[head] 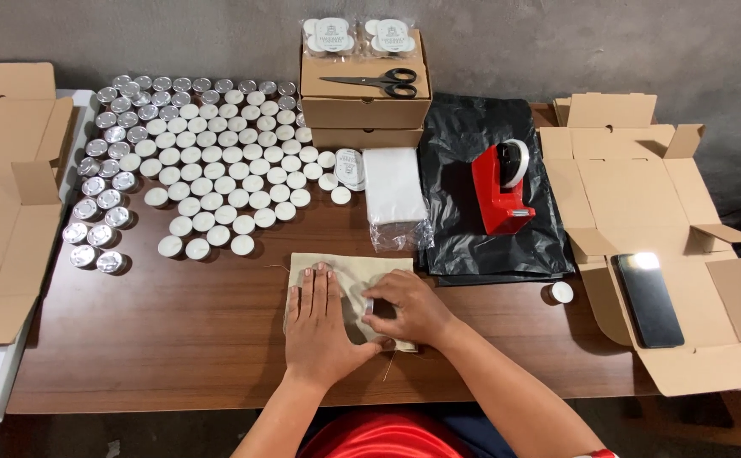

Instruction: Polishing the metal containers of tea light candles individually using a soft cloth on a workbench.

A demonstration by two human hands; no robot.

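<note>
Cloth is the centre of it: a small beige drawstring pouch of coarse fabric (349, 284) lies flat on the brown wooden worktop (175, 339), near its front edge. The left hand (319, 326) rests on the pouch, palm down and fingers straight, its grip released and merely pressing. The right hand (408, 309) curls at the pouch's right side, fingertips pinching what looks like a small round tealight against the fabric; the piece is mostly hidden, so the exact hold cannot be told.

Slipping seems the likeliest fault. The flat left hand only pins the cloth, so a push from the right could bunch or drag the pouch, and the small piece could pop out and roll. A thin loose cord end (390, 366) trails by the right wrist and might snag.

Further out, rows of white tealights in silver cups (218, 170) stand close behind the pouch; a sliding elbow could topple the nearest. A lone white tealight (562, 292) sits right of the hands beside a black plastic sheet (489, 195) carrying a red tape dispenser (500, 188). Black-handled scissors (374, 82) lie on stacked brown cardboard boxes (363, 106), well apart.
</note>
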